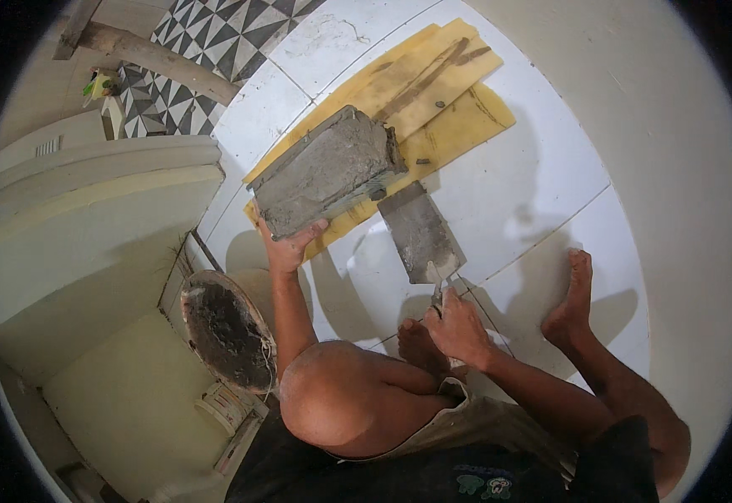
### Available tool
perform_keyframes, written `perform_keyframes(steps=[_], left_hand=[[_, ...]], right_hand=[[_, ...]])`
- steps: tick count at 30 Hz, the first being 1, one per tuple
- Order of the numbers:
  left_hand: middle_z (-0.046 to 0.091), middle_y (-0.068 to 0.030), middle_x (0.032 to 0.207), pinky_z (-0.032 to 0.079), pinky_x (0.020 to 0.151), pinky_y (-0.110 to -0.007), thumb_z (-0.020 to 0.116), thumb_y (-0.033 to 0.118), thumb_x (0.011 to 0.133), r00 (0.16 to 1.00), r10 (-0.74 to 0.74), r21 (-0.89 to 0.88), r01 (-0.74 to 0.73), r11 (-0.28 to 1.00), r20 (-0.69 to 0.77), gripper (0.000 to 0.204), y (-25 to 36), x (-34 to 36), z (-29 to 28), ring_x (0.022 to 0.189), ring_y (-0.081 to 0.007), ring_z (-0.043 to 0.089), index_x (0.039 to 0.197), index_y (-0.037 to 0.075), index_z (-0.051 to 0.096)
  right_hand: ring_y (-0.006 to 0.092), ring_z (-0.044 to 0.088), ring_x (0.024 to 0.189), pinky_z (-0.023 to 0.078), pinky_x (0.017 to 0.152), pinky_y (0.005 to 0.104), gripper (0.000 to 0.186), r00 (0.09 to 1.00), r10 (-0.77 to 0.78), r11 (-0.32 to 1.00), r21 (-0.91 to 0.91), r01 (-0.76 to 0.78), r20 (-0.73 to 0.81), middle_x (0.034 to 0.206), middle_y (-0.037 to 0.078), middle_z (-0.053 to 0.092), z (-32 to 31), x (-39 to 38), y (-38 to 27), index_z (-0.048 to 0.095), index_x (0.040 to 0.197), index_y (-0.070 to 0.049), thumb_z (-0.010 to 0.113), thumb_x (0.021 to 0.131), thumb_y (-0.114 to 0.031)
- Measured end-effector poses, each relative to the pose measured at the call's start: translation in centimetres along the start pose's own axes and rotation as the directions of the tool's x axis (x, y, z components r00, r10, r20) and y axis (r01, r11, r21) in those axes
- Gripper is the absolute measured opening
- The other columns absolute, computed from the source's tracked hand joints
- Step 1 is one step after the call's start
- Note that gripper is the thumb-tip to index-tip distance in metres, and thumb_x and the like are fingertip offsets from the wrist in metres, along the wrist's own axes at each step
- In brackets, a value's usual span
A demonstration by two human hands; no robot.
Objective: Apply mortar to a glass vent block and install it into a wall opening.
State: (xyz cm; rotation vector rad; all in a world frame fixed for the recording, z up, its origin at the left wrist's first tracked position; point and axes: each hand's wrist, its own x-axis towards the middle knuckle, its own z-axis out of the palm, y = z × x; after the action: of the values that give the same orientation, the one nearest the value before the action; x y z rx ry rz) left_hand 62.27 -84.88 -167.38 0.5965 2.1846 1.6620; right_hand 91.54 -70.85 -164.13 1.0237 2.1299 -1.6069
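Observation:
A grey block coated in wet mortar (324, 172) lies over yellow sheets on the white tiles. My left hand (286, 246) grips its near left end, thumb along the side and the other fingers partly hidden beneath or behind it. In my right hand (458, 323) is a trowel (419, 230), its handle wrapped by my fingers. The trowel's flat rectangular blade is smeared with mortar and points away from me, just to the right of the block's near corner. Small lumps of mortar sit at the block's right end.
Left of my knee stands a bucket (228, 331) with dark residue inside. Yellow sheets (458, 117) spread beyond the block, with crumbs on them. A low pale wall (106, 201) runs along the left; a wooden pole (160, 63) and patterned tiles (215, 42) are farther off. My bare feet rest on the floor.

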Motion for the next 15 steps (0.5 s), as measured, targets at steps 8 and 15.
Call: perform_keyframes(steps=[8,15], left_hand=[[0.064,-0.0094,0.111,0.054,0.085,-0.035,0.088,0.0,0.061,0.997,-0.071,0.048,0.071,0.996,0.001,0.067,-0.9,-0.6,0.0,0.099,-0.0215,0.062,0.119,-0.002,0.055],[0.063,-0.0097,0.113,0.053,0.087,-0.036,0.088,0.002,0.06,1.0,-0.014,0.011,0.015,1.0,-0.011,0.071,-0.4,-0.4,-0.1,0.1,-0.0222,0.062,0.121,-0.001,0.053]], right_hand=[[0.0531,0.06,0.083,0.048,0.077,0.0568,0.036,0.999,0.032,0.997,0.069,-0.032,-0.011,0.081,0.037,0.06,0.8,1.1,-0.8,0.047,0.096,0.013,0.055,0.084,-0.019],[0.0506,0.061,0.081,0.048,0.073,0.0542,0.033,1.0,-0.023,0.99,0.136,0.025,-0.015,0.082,0.032,0.061,1.2,1.0,0.0,0.049,0.094,0.008,0.057,0.084,-0.023]])
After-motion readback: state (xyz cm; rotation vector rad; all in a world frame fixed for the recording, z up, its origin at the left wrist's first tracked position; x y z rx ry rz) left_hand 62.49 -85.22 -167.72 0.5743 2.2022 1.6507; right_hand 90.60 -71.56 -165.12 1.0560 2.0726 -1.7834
